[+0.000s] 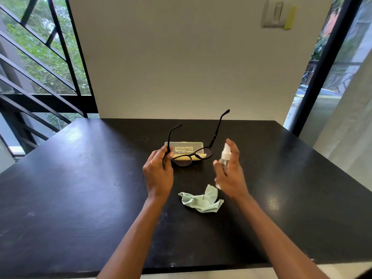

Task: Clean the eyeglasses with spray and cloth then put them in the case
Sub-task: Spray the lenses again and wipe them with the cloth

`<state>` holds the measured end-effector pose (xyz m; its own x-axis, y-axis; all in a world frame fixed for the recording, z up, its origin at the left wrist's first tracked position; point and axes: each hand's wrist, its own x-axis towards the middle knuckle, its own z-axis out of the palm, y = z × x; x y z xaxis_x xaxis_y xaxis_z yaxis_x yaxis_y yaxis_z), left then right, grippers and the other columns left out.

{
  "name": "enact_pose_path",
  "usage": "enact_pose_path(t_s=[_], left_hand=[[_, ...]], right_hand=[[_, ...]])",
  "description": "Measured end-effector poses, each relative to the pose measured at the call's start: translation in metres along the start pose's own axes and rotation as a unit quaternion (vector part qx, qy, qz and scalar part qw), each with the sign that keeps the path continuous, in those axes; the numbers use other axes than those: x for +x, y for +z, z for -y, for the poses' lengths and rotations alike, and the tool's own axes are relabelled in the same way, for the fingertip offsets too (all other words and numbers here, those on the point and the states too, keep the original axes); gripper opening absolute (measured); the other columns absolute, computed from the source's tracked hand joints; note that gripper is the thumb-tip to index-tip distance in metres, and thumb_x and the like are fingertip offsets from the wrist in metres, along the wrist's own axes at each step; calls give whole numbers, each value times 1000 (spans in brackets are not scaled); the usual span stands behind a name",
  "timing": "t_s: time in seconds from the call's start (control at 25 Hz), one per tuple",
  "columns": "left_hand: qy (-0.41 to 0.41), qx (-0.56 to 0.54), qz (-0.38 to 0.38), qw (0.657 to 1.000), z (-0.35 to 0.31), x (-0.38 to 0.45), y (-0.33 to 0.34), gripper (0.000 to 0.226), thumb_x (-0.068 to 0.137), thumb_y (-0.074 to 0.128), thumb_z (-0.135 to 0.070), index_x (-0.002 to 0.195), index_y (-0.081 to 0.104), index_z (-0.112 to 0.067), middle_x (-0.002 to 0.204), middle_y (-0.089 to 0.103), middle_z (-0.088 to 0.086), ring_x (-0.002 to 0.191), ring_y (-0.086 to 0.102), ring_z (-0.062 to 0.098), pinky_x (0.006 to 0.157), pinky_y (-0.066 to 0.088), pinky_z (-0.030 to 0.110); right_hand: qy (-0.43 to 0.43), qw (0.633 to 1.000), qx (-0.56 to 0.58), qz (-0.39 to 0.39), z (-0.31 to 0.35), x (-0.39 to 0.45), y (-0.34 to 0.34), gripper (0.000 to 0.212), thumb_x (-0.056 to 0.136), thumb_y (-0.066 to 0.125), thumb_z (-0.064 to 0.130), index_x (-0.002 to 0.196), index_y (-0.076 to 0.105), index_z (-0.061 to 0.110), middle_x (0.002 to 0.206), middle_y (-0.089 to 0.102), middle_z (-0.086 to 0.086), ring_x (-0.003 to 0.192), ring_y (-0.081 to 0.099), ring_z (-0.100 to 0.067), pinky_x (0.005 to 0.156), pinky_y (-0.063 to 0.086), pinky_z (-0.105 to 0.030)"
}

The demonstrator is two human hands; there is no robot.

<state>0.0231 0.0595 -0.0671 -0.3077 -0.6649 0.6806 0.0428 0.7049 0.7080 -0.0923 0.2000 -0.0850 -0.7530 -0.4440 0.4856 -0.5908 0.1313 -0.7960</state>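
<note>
My left hand (159,174) grips the black eyeglasses (198,155) at the left hinge, holding them above the table with both temples unfolded and pointing away from me. My right hand (230,171) holds a small clear spray bottle (224,156) with a white nozzle, upright, just right of the lenses, with a finger on top of the nozzle. Behind the glasses lies a pale yellow case (186,147) with printed lettering. A crumpled light green cleaning cloth (201,201) lies on the table in front of my hands.
The black table (80,188) reaches the wall at the back. A dark stair railing (30,97) and window stand at the left, a glass door frame (322,67) at the right. A light switch (276,15) is on the wall.
</note>
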Motion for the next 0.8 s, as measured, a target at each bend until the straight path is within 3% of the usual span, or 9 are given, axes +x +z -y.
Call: enact_pose_path(t_s=[0.08,0.16,0.2,0.28,0.4,0.64,0.8], left_hand=[[35,-1,-8,999,0,-1,-3,21,84,61,1,105,67,4,92,69,15,78,61,14,70,41,1],[65,-6,-16,998,1,-2,-4,20,83,61,4,102,67,4,90,69,15,77,59,8,72,41,-1],[77,-10,-19,997,1,-3,-4,20,82,61,5,101,67,4,90,69,14,79,58,5,74,41,0],[96,-17,-19,995,2,-3,-4,20,82,60,6,101,67,5,92,69,15,84,58,4,77,43,1],[115,-25,-18,993,5,-4,-6,21,83,59,6,102,67,5,93,69,15,86,58,4,77,46,4],[115,-31,-10,993,6,-7,-7,21,81,62,7,101,67,6,93,70,17,85,62,10,77,48,6],[117,-37,-8,992,4,-11,-7,22,80,61,8,102,67,6,93,69,17,87,59,5,78,47,4]], right_hand=[[-10,999,-1,36,16,-6,9,62,86,53,13,129,22,46,83,56,3,58,54,-3,56,51,-23],[-35,996,-45,74,30,-12,17,60,80,53,14,124,28,46,68,50,12,52,52,-1,51,42,-14],[-45,992,-70,96,36,-15,21,61,78,53,14,124,29,45,65,50,10,52,51,-3,53,41,-18],[-45,983,-124,131,45,-20,28,62,77,51,12,127,28,41,68,54,0,61,54,-15,62,46,-32],[-28,974,-172,147,49,-24,34,62,77,49,12,126,23,40,75,58,-10,71,56,-32,70,48,-43],[-31,973,-183,140,48,-25,38,60,80,48,13,126,18,35,77,59,-12,71,57,-32,68,48,-43],[-21,973,-174,149,49,-26,38,59,79,48,11,125,20,36,74,60,-12,69,58,-33,65,48,-42]])
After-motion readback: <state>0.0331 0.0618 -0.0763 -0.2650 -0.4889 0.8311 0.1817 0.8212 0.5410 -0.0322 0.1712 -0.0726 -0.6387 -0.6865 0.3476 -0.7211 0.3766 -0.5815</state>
